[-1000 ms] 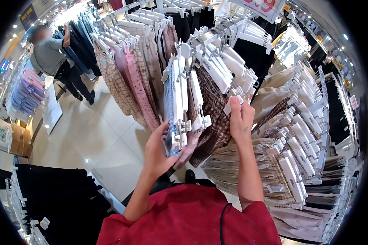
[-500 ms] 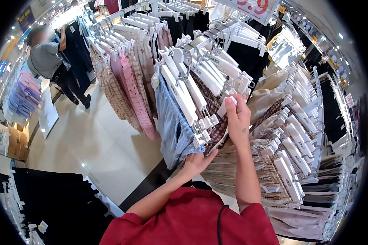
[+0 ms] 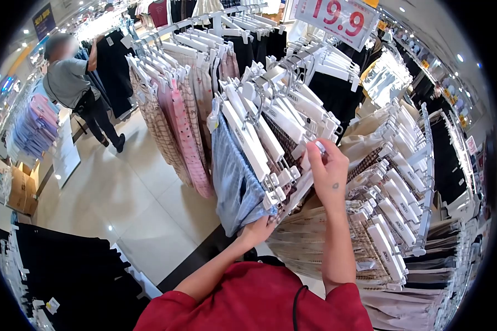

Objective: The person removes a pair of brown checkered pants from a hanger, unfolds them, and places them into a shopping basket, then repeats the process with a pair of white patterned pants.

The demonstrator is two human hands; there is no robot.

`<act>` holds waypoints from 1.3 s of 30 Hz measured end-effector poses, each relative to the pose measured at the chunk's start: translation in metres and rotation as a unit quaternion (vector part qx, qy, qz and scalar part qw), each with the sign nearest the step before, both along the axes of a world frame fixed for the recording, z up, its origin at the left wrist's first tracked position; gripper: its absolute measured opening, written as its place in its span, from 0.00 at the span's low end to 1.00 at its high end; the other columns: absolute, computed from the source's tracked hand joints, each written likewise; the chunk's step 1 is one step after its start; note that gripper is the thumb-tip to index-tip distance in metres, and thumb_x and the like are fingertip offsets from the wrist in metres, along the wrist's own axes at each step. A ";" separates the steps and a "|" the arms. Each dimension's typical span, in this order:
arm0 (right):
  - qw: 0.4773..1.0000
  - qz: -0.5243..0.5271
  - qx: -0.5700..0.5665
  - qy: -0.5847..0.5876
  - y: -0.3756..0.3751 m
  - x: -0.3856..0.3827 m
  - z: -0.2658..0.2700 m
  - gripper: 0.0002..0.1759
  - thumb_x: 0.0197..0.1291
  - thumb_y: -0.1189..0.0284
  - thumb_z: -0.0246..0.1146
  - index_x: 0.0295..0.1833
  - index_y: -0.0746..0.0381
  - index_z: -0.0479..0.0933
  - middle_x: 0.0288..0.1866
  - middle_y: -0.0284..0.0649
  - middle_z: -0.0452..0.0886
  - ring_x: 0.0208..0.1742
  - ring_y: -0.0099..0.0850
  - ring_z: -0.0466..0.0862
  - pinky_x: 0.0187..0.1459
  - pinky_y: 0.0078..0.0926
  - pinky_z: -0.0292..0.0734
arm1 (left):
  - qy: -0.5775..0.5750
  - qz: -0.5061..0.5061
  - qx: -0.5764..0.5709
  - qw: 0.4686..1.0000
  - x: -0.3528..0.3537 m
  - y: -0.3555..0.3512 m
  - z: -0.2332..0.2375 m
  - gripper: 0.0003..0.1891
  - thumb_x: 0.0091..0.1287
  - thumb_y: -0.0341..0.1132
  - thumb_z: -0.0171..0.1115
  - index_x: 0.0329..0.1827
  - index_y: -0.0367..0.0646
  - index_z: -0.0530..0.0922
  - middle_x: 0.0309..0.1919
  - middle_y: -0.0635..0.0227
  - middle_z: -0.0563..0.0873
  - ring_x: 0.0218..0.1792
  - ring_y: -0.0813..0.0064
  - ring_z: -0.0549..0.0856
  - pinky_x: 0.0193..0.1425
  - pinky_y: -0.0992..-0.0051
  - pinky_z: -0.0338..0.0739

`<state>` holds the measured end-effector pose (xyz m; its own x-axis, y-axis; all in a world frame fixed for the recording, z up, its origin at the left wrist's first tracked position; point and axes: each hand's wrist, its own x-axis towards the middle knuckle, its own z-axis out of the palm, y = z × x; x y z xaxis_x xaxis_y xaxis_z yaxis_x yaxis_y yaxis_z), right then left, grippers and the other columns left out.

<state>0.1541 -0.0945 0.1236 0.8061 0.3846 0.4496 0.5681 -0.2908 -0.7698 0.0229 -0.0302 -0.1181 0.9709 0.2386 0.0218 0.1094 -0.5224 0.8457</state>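
Observation:
My right hand (image 3: 330, 171) is closed, thumb and fingers pinching the end of a white trouser hanger (image 3: 303, 150) on the front rack. My left hand (image 3: 254, 231) is lower down, closed at the edge of brown checked trousers (image 3: 286, 212) that hang from the clips; some of its fingers are hidden by cloth. Just left of these hang light blue trousers (image 3: 232, 185), touching my left hand at their lower edge. More white hangers (image 3: 243, 140) crowd the metal rail (image 3: 284, 63) above, packed close together.
Beige and pink patterned trousers (image 3: 182, 132) hang to the left, beige ones (image 3: 315, 231) to the right on a lower rail (image 3: 425, 193). Black garments (image 3: 66, 270) fill a rack at lower left. A price sign (image 3: 337, 22) stands above. A person (image 3: 74, 83) handles dark trousers farther off.
My right hand has shifted slightly right and down with the hanger end, and the checked trousers hang more turned outward. My left hand has moved slightly down and left. The person behind has turned a little.

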 end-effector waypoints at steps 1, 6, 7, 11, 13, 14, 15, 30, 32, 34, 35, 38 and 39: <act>1.000 0.000 0.023 0.017 -0.002 0.004 0.000 0.15 0.61 0.66 0.62 0.39 0.69 0.78 0.20 0.36 0.78 0.19 0.18 0.73 0.21 0.19 0.65 | 0.009 -0.002 -0.004 1.000 -0.004 0.001 -0.001 0.31 0.61 0.37 0.57 0.65 0.33 0.59 0.59 0.39 0.69 0.61 0.41 0.66 0.65 0.59 0.61; 0.997 -0.029 -0.069 -0.015 -0.027 0.009 0.029 0.25 0.65 0.55 0.56 0.54 0.66 0.75 0.29 0.35 0.80 0.28 0.19 0.74 0.28 0.19 0.67 | -0.076 -0.022 0.077 0.994 -0.018 0.016 -0.007 0.26 0.58 0.38 0.60 0.58 0.38 0.66 0.50 0.45 0.76 0.52 0.44 0.74 0.56 0.55 0.69; 1.000 -0.014 -0.014 -0.003 -0.035 0.009 0.036 0.27 0.65 0.54 0.55 0.57 0.66 0.73 0.33 0.38 0.81 0.32 0.21 0.76 0.33 0.20 0.70 | -0.083 -0.023 0.081 0.993 -0.020 0.019 -0.001 0.26 0.58 0.39 0.60 0.58 0.38 0.67 0.50 0.44 0.76 0.52 0.43 0.74 0.56 0.55 0.69; 0.951 -0.078 0.297 -0.045 -0.062 -0.006 0.043 0.19 0.69 0.64 0.48 0.52 0.67 0.73 0.40 0.44 0.80 0.41 0.30 0.81 0.45 0.29 0.78 | -0.056 -0.006 0.041 0.998 -0.029 0.022 0.004 0.26 0.56 0.40 0.62 0.56 0.38 0.68 0.46 0.44 0.78 0.49 0.44 0.77 0.52 0.56 0.71; 0.906 -0.086 0.402 -0.107 -0.080 -0.021 0.019 0.11 0.68 0.70 0.47 0.37 0.65 0.70 0.26 0.39 0.75 0.24 0.24 0.74 0.30 0.23 0.77 | -0.033 -0.003 0.046 0.998 -0.032 0.019 -0.008 0.26 0.57 0.41 0.61 0.56 0.38 0.69 0.43 0.44 0.79 0.44 0.44 0.79 0.47 0.56 0.74; 0.905 0.011 0.414 -0.099 -0.078 -0.035 0.005 0.10 0.67 0.71 0.47 0.34 0.63 0.69 0.21 0.36 0.73 0.17 0.23 0.70 0.20 0.23 0.72 | -0.061 -0.006 0.068 0.996 -0.032 0.016 -0.012 0.24 0.58 0.41 0.61 0.54 0.37 0.69 0.42 0.44 0.79 0.41 0.44 0.79 0.46 0.56 0.74; 0.919 0.029 0.394 -0.009 -0.068 -0.050 -0.015 0.09 0.66 0.72 0.50 0.36 0.64 0.71 0.21 0.36 0.74 0.15 0.23 0.70 0.16 0.22 0.68 | -0.027 -0.021 0.059 0.998 -0.031 0.015 -0.003 0.24 0.58 0.41 0.61 0.53 0.36 0.69 0.40 0.45 0.80 0.41 0.45 0.79 0.46 0.56 0.73; 0.995 0.076 0.017 0.066 0.091 0.050 -0.104 0.26 0.59 0.63 0.60 0.55 0.73 0.70 0.51 0.59 0.77 0.49 0.53 0.79 0.54 0.39 0.72 | -0.065 -0.166 0.048 0.983 -0.056 -0.013 0.034 0.18 0.57 0.34 0.63 0.47 0.37 0.68 0.33 0.50 0.81 0.33 0.49 0.81 0.37 0.57 0.75; 0.991 0.084 0.013 0.104 0.104 0.061 -0.090 0.24 0.57 0.62 0.62 0.51 0.71 0.74 0.47 0.57 0.80 0.48 0.50 0.80 0.52 0.37 0.73 | -0.052 -0.152 0.054 0.985 -0.056 -0.016 0.046 0.17 0.58 0.33 0.62 0.46 0.38 0.68 0.33 0.49 0.80 0.33 0.47 0.81 0.37 0.56 0.75; 0.988 0.103 0.044 0.102 0.115 0.067 -0.088 0.22 0.55 0.60 0.64 0.46 0.69 0.79 0.42 0.54 0.82 0.45 0.47 0.82 0.50 0.36 0.74 | -0.022 -0.136 0.057 0.989 -0.058 -0.019 0.050 0.17 0.58 0.33 0.62 0.46 0.38 0.68 0.33 0.48 0.80 0.33 0.47 0.81 0.37 0.56 0.75; 0.991 0.067 0.082 0.079 0.120 0.066 -0.089 0.19 0.53 0.61 0.65 0.39 0.67 0.82 0.39 0.52 0.83 0.44 0.46 0.83 0.48 0.37 0.76 | -0.027 -0.135 0.052 0.989 -0.057 -0.020 0.044 0.16 0.59 0.34 0.61 0.45 0.37 0.67 0.33 0.48 0.80 0.33 0.47 0.81 0.37 0.56 0.75; 0.913 0.218 0.267 0.218 0.143 0.083 -0.117 0.17 0.57 0.69 0.65 0.49 0.66 0.77 0.39 0.40 0.84 0.39 0.30 0.83 0.43 0.27 0.77 | -0.003 -0.142 0.074 0.987 -0.054 -0.021 0.047 0.16 0.60 0.36 0.61 0.43 0.37 0.67 0.31 0.47 0.80 0.32 0.46 0.81 0.36 0.55 0.75; 0.913 0.248 0.235 0.221 0.145 0.090 -0.118 0.18 0.57 0.73 0.66 0.53 0.65 0.74 0.39 0.35 0.81 0.40 0.23 0.79 0.42 0.23 0.76 | -0.014 -0.139 0.071 0.988 -0.053 -0.023 0.046 0.16 0.60 0.36 0.60 0.42 0.36 0.67 0.28 0.46 0.80 0.30 0.46 0.81 0.34 0.53 0.75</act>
